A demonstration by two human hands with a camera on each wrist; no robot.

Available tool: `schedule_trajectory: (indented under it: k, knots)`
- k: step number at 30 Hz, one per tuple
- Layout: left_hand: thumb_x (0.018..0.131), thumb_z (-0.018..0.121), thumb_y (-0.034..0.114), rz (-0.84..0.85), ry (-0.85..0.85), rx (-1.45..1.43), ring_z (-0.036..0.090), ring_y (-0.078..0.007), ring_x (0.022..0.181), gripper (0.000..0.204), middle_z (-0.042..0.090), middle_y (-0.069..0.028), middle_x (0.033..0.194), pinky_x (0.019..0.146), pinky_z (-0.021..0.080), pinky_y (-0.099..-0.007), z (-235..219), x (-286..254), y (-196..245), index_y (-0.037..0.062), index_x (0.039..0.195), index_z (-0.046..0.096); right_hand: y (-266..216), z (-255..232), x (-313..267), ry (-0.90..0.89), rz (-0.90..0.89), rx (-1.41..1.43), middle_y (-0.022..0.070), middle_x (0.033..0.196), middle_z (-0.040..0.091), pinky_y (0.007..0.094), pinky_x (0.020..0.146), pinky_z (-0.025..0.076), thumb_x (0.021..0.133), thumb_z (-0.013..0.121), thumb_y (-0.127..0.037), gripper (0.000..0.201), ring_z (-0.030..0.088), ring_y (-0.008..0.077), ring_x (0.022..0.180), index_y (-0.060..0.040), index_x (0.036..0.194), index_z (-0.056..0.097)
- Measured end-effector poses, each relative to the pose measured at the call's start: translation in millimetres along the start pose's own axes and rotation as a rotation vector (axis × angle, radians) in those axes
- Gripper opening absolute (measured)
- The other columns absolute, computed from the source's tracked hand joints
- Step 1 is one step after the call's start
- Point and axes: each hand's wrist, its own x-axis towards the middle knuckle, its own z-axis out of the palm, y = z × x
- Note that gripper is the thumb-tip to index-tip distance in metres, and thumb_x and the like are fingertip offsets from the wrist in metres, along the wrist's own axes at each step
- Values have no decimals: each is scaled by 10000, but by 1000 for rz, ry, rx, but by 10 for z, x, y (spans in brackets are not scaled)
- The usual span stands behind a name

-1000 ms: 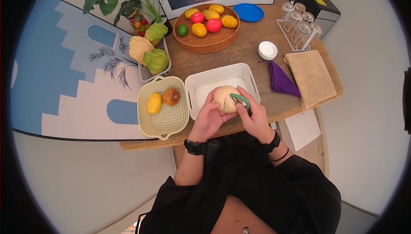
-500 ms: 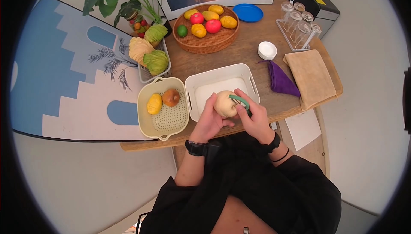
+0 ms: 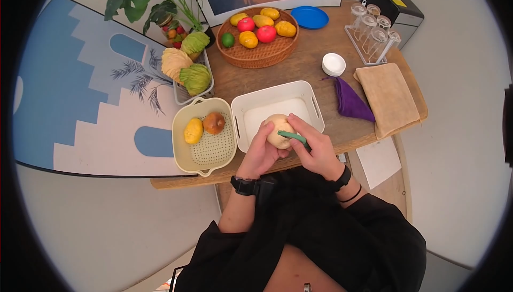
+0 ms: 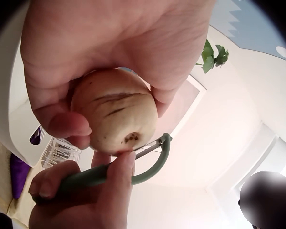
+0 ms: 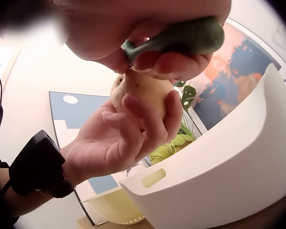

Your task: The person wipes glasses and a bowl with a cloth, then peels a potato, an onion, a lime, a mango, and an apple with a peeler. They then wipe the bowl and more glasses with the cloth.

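In the head view, a pale, round, peeled jicama (image 3: 278, 123) is held over the near edge of the white basin. My left hand (image 3: 258, 155) cups it from the left and below, fingers curled round it. My right hand (image 3: 319, 153) grips the handle of a green peeler (image 3: 295, 136), its metal blade close against the jicama's side. From the left wrist, dark grooves and a small brown pit show on the jicama (image 4: 117, 112), with the right thumb tip at its lower edge. The right wrist view shows the peeler handle (image 5: 186, 38) wrapped in the right fingers.
The white basin (image 3: 251, 97) stands beside a perforated yellow colander (image 3: 179, 150) holding a yellow and a brown item. Farther back are a wicker fruit tray (image 3: 256, 58), a grey basket of cabbages (image 3: 195, 77) and glasses (image 3: 378, 38). A purple cloth (image 3: 352, 99) lies right.
The jicama has been turned in my left hand, so its grooves no longer face the head camera. The peeler has shifted slightly toward me and left across it.
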Motion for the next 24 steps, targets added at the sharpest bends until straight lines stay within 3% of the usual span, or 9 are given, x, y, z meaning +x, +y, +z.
schedule_trajectory:
  k: [4,6,9,12,15,19,22,23,24]
  knots:
    - [1067,435,411,-23,-7,-23,663,-214,1036,404,610,-79,1249,740,594,-340,68,-12,27,159,1383,432,-4,-1,1,-14,5,-17,178,1398,589,373,833,599,908,659,-115,501,664,349,1144,-99,1399,563]
    - [1074,422,415,1,178,51,658,-203,992,420,605,-74,1233,707,579,-328,328,-44,66,156,1405,419,8,6,-2,-9,-6,-22,177,1401,586,374,830,599,907,663,-121,506,668,349,1136,-101,1402,562]
    - [1071,439,403,15,250,28,653,-198,968,440,594,-77,1238,683,569,-316,497,-54,95,153,1431,401,5,-8,-6,-18,-8,-28,174,1410,580,376,819,600,905,669,-133,513,675,350,1118,-108,1406,563]
    - [1068,457,387,22,126,105,648,-184,951,450,586,-76,1234,647,558,-301,332,-73,102,154,1447,384,-40,-45,8,-52,-5,-38,170,1418,574,375,805,602,904,673,-144,514,679,354,1102,-120,1407,568]
    - [1068,469,362,13,120,235,633,-160,921,432,581,-60,1216,608,522,-270,206,-74,104,161,1442,385,-68,-73,21,-88,6,-40,168,1422,571,378,810,600,905,676,-151,512,677,361,1096,-129,1405,574]
    - [1069,475,342,20,168,231,619,-134,888,422,580,-47,1192,579,486,-248,131,-85,59,160,1438,383,32,-55,25,-71,-4,-14,176,1410,579,389,871,581,925,668,-153,497,678,364,1093,-110,1410,566]
    - [1071,477,322,23,95,143,609,-121,907,418,579,-52,1206,588,475,-240,141,-89,60,150,1441,384,46,-73,46,-40,26,77,190,1356,617,382,917,555,952,648,-148,467,671,369,1114,-86,1407,565]
    - [1055,513,324,45,49,141,612,-138,980,465,576,-63,1242,660,507,-263,133,-99,64,130,1456,381,34,-83,47,-40,27,77,190,1356,617,382,917,555,952,648,-148,467,671,369,1114,-86,1407,565]
    - [1038,549,326,67,3,139,615,-155,1052,514,573,-74,1277,732,540,-285,129,-106,64,109,1471,377,12,-100,50,-55,97,133,182,1291,653,353,900,551,965,636,-148,444,689,313,1088,-75,1399,574]
